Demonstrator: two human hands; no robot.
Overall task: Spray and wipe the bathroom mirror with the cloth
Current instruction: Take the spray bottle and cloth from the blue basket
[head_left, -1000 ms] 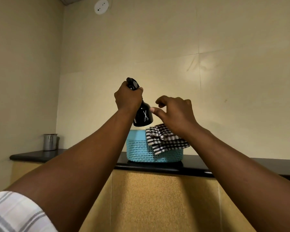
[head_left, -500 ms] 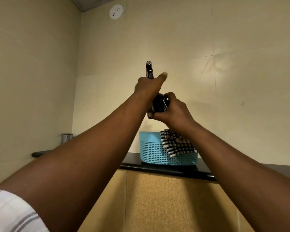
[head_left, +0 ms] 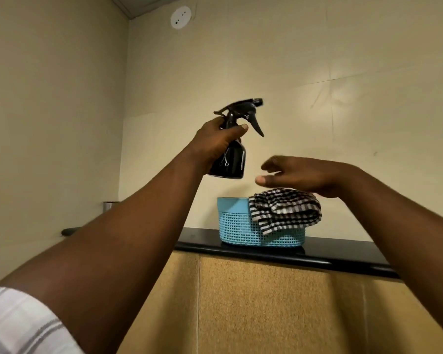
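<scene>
Two hands: both raised in front of a cream wall, above a black shelf.
Left hand (head_left: 216,139): wrapped around the neck and shoulder of the spray bottle, thumb across the front, fingers closed on it.
Spray bottle (head_left: 230,159): black, held upright with a slight tilt, well above the shelf; trigger head at the top, nozzle aimed toward the right; small white scissors mark on the body.
Right hand (head_left: 299,175): empty, palm down, fingers loosely spread and slightly blurred; hovering just above the cloth, contact with it impossible to tell.
Cloth (head_left: 284,209): black-and-white checked, bunched, draped over the right part of the basket rim and hanging down its front.
Basket (head_left: 241,226): light blue, perforated wall, standing on the shelf near its front edge, below and between the hands.
Shelf (head_left: 343,254): glossy black ledge running along the wall over a tan panelled front.
Metal cup (head_left: 108,205): near the left end of the shelf, mostly hidden behind the left forearm.
Wall fitting (head_left: 180,17): round, white, high on the wall near the ceiling corner.
Sleeve (head_left: 21,325): white with grey stripes, at the lower left corner.
Mirror: not visible in this view.
</scene>
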